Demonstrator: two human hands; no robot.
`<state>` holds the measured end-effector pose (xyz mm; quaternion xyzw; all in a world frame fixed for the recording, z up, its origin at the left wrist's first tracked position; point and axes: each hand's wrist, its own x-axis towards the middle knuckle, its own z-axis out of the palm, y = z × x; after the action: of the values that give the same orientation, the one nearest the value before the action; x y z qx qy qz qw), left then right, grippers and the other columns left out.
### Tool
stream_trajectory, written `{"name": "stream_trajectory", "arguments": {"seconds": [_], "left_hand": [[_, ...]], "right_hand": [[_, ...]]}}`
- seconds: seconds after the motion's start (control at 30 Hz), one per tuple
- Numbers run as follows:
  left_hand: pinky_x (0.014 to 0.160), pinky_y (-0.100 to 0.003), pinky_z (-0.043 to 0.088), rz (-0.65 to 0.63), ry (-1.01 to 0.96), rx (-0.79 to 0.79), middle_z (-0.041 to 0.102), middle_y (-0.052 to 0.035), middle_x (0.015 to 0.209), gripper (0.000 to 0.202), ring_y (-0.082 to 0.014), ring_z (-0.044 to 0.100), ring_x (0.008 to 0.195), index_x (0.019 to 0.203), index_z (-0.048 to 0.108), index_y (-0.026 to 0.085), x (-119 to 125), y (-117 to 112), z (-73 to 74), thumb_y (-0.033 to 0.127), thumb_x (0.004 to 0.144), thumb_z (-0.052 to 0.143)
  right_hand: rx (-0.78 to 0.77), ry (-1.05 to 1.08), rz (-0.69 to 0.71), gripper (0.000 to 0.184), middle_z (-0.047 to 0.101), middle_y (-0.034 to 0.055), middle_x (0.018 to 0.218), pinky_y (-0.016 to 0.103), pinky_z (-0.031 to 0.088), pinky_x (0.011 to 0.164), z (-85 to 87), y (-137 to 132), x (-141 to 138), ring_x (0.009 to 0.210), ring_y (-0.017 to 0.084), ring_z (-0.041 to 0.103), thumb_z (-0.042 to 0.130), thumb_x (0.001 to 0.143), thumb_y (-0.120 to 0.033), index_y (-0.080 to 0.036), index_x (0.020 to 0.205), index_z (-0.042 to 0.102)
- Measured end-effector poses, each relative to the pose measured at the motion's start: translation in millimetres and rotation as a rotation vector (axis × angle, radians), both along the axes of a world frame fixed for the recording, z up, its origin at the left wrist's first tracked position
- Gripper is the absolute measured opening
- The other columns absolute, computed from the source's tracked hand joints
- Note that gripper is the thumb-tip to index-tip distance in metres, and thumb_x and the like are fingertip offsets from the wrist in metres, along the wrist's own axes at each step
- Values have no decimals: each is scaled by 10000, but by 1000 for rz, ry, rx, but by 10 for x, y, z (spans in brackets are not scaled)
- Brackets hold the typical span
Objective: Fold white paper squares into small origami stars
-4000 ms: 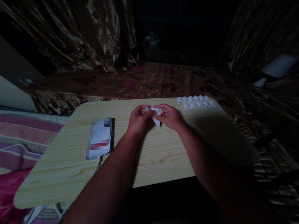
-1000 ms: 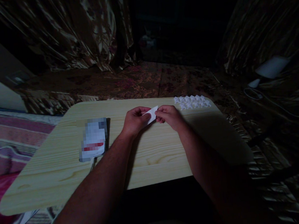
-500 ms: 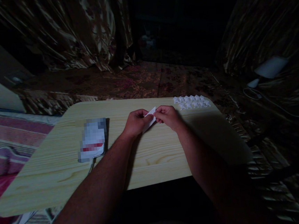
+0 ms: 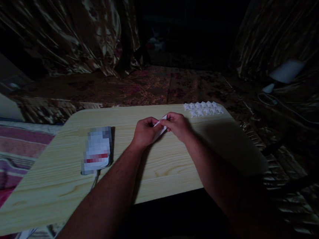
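Observation:
A small piece of folded white paper point(image 4: 158, 132) is held between both hands above the middle of the table. My left hand point(image 4: 146, 131) is closed on its left side, the thumb lying along the paper. At the upper right end, my right hand point(image 4: 176, 124) pinches the paper between thumb and fingers. The two thumbs come close together on it, covering part of the sheet. To the right of my right hand, several small white folded paper pieces point(image 4: 203, 109), star-like in shape, stand in two rows near the table's far edge.
The pale wood-grain table point(image 4: 164, 175) has rounded corners. On its left lies a pixelated, phone-like object point(image 4: 97, 147) with a cable point(image 4: 95, 180) running toward me. A striped cloth point(image 4: 16, 143) is at the left, and a white lamp point(image 4: 287, 72) stands beyond the right side.
My right thumb has moved up and left over the paper, near the left thumb, and less of the sheet shows. The whole view has shifted slightly.

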<state>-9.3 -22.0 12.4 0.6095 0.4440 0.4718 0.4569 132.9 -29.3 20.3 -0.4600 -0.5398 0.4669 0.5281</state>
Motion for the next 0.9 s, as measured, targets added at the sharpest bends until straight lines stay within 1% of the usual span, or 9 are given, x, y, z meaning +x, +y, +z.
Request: {"name": "stream_trajectory", "arguments": {"seconds": [0.23, 0.3, 0.4, 0.57, 0.7, 0.9], "left_hand": [[477, -206, 339, -18, -60, -37, 583, -3, 603, 340, -80, 459, 490, 689, 629, 132, 16, -24, 6, 444, 611, 736], [484, -208, 340, -22, -76, -52, 584, -2, 602, 334, -81, 464, 493, 685, 627, 132, 22, -32, 8, 435, 603, 742], [488, -211, 340, -62, -120, -76, 576, 6, 590, 323, -77, 462, 487, 667, 612, 133, 27, -39, 11, 419, 601, 747], [465, -217, 330, -111, -172, -142, 577, 7, 567, 327, -82, 467, 463, 654, 595, 138, 14, -28, 0, 410, 584, 762], [456, -218, 330, -119, -189, -171, 596, -4, 582, 328, -87, 479, 461, 659, 590, 138, 2, -16, -6, 401, 578, 769], [437, -216, 319, -117, -192, -182, 589, 1, 563, 319, -85, 465, 441, 649, 584, 141, 6, -19, 17, 397, 584, 765]], "right_hand": [[-39, 26, -17, 136, 522, -50, 564, 192, 339, 443, -9, -1, -26, 488, 70, 444, 626, 649, -296, -178, 673, 562], [-22, 35, -16, 124, 519, -51, 558, 194, 335, 442, -11, 3, -28, 484, 71, 440, 621, 645, -284, -176, 671, 566], [25, 43, -33, 110, 510, -55, 545, 199, 335, 453, -14, 8, -25, 483, 71, 436, 620, 638, -267, -174, 668, 570], [38, 42, -53, 132, 517, -56, 546, 207, 346, 464, -27, 13, -2, 479, 75, 439, 644, 633, -286, -180, 679, 580], [34, 55, -28, 145, 526, -50, 544, 207, 342, 455, -34, 27, 38, 467, 73, 441, 652, 642, -300, -172, 685, 600], [34, 51, -42, 153, 526, -47, 548, 204, 334, 450, -43, 28, 34, 468, 70, 443, 649, 654, -318, -171, 682, 616]]}}
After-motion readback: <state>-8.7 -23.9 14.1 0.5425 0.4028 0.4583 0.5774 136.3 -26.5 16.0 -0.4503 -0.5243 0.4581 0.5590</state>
